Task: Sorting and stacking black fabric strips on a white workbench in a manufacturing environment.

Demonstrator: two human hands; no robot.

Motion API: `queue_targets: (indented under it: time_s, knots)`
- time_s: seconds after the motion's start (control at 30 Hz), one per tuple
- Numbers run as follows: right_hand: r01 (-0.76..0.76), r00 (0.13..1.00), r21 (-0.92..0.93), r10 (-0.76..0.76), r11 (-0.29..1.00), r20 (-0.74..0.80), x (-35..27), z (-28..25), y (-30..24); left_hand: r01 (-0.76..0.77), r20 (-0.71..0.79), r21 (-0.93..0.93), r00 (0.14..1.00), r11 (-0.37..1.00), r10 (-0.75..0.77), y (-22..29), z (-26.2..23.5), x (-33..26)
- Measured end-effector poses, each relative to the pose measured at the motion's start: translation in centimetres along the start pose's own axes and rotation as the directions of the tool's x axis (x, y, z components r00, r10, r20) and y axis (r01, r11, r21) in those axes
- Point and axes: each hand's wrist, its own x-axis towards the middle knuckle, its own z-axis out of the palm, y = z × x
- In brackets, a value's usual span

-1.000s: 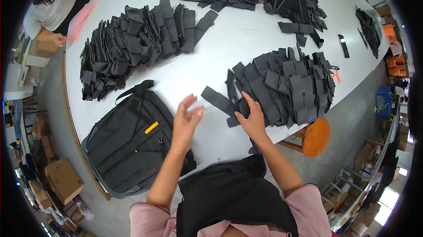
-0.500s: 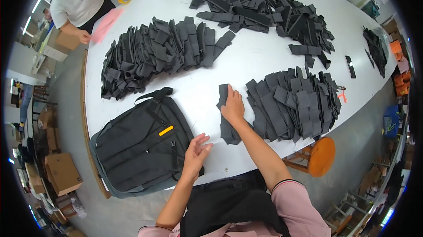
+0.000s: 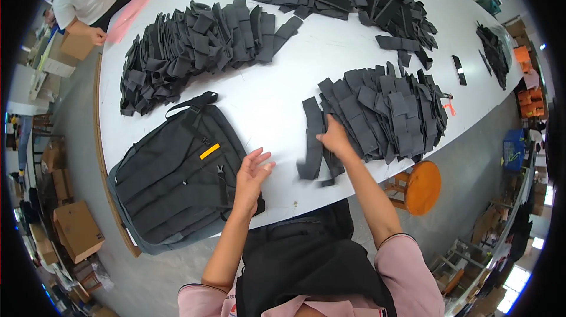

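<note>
Flat, dark grey fabric strip (image 3: 313, 131), one: on or just above the white table (image 3: 277, 110), left of an overlapping pile of dark grey fabric strips (image 3: 389, 113). Right hand (image 3: 337, 138): at the strip's right edge; whether pinching, cannot tell. Left hand (image 3: 250, 180): empty, fingers spread, beside a black fabric backpack (image 3: 171, 181). Handling, judged: light, pliant, slightly stiff, not fragile; best held mid-length by the long edges.

Head-worn left fisheye, close above, faces down and forward across white table (image 3: 277, 90).
</note>
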Motion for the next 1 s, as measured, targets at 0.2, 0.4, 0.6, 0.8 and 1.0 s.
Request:
queue_targets:
  time_s: [0.2, 0.4, 0.6, 0.8, 1.0]
  knots:
    - [-0.413, 0.805, 0.800, -0.236, 0.435, 0.544, -5.9, 0.5, -4.8, 0.149, 0.394, -0.154, 0.916, 0.977, -0.077, -2.0, 0.3, 0.0]
    - [0.231, 0.899, 0.798, -0.435, 0.556, 0.042, -8.1, 1.9, -7.4, 0.323, 0.319, -0.286, 0.920, 0.902, -0.228, -3.0, 0.6, -1.4]
    - [0.218, 0.932, -0.486, -0.329, 0.846, -0.153, -2.5, 4.7, 0.7, 0.241, 0.230, -0.326, 0.958, 0.914, -0.171, -4.4, 0.0, -2.5]
    - [0.319, 0.922, -0.114, -0.335, 0.941, -0.193, -3.7, 4.5, -0.9, 0.202, 0.190, -0.443, 0.973, 0.873, -0.129, -2.9, 0.2, -2.9]
    - [0.241, 0.852, -0.407, -0.393, 0.881, -0.347, -1.4, -3.7, 0.8, 0.162, 0.109, -0.504, 0.986, 0.848, -0.123, -2.7, -1.2, -3.1]
